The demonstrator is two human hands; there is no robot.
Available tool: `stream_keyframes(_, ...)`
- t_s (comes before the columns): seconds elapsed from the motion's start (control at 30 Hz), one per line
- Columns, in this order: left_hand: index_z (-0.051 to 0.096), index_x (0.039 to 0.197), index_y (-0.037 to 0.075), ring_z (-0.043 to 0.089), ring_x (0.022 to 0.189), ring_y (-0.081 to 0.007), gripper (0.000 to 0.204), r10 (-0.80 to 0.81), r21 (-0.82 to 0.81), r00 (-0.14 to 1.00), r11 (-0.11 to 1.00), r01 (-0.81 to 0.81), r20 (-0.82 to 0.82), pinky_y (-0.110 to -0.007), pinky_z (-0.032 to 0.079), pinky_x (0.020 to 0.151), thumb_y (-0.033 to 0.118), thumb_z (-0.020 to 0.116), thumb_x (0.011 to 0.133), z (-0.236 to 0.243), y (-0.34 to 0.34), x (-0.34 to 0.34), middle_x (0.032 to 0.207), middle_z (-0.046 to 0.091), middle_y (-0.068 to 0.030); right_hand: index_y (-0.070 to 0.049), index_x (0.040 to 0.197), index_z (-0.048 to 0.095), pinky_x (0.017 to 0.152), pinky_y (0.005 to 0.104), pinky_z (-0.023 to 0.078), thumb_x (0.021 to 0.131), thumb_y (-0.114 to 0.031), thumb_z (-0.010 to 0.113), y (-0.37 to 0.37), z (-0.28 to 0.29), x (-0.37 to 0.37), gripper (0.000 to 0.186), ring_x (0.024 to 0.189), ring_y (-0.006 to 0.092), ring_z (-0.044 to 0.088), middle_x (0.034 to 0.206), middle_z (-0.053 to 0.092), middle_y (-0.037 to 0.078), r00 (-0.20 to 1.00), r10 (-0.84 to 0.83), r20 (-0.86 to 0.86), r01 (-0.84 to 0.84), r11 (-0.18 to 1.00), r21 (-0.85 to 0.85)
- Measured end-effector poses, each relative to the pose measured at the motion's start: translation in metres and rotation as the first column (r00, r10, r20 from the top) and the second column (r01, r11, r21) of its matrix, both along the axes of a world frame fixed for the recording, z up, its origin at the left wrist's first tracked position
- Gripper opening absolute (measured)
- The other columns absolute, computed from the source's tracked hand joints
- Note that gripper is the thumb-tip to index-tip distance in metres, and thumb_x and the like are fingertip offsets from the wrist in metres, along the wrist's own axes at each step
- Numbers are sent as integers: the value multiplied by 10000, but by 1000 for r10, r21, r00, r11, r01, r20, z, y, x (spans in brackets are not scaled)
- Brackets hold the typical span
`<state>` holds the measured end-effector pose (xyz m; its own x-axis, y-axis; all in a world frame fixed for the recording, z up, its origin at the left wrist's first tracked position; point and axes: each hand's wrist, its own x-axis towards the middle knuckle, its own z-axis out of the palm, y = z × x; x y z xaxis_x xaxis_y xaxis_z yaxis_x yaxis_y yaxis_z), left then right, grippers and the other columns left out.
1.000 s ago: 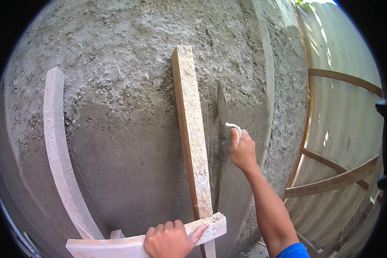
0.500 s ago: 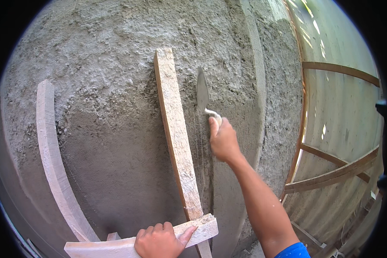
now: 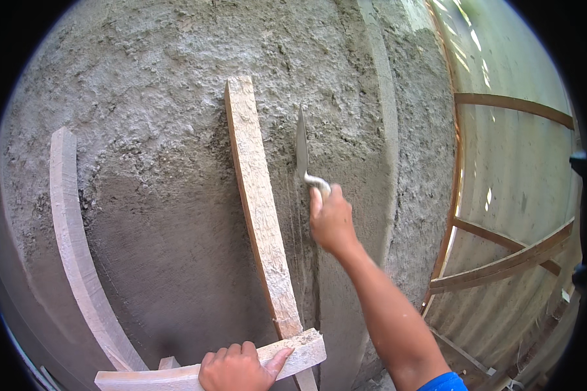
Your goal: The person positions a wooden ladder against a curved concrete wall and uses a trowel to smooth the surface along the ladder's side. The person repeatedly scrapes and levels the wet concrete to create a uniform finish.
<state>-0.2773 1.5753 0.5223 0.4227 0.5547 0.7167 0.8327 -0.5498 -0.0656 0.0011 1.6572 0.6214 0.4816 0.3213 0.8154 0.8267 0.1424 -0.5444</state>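
Trowel (image 3: 302, 146) sits higher alongside the upright post (image 3: 257, 189) than 1 second ago, its blade now showing narrower.
Just right of the post, the right hand (image 3: 332, 220) has its grip closed around the trowel's handle, thumb along it, probably to keep the tip aimed up the rough wall (image 3: 156, 85). Low across the post, the left hand (image 3: 238, 368) curls its grip over the crossbar (image 3: 300, 350), likely for steadiness while the other arm reaches.

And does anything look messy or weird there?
Yes: the grey cement wall is lumpy up high but smooth lower down, so it looks patchy. The middle pale wooden beam looks tilted, maybe from this bendy view.
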Motion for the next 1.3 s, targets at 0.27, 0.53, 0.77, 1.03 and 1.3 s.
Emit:
stream_keyframes(0.27,586,540,81,587,499,-281,667,-27,87,999,996,23,42,-409,390,542,703,731,734,2,0,2,532,576,-85,50,1047,496,678,565,509,1024,-252,562,-39,-11,-6,310,756,556,641,809,659,334,989,129,-67,-127,991,37)
stream_keyframes(0.53,564,527,87,558,476,-272,681,-25,64,998,998,22,49,-401,376,532,717,730,725,-3,1,0,523,559,-77,44,1051,496,726,599,506,1025,-274,566,-38,-63,-7,327,794,552,652,814,661,335,998,-55,-8,51,962,-267)
stream_keyframes(0.77,544,521,88,545,467,-265,703,-44,49,997,998,41,60,-389,368,531,736,717,733,0,3,-1,511,535,-71,32,1013,514,657,559,496,1022,-260,585,-17,0,29,301,760,527,650,803,661,315,991,-38,132,32,998,47)
stream_keyframes(1.03,530,502,85,484,429,-228,734,-56,-8,998,998,56,22,-383,329,507,758,719,724,-3,5,-3,472,478,-50,35,1043,473,675,602,482,1011,-249,592,-19,-51,23,309,776,555,630,796,651,332,984,-111,139,130,982,-136)
stream_keyframes(1.3,508,490,88,452,416,-204,754,-74,50,997,996,72,37,-374,314,497,774,723,716,-3,7,-3,451,444,-39,31,1006,492,613,545,502,1018,-225,583,-14,3,33,272,691,505,650,753,655,291,964,-107,242,104,994,27)
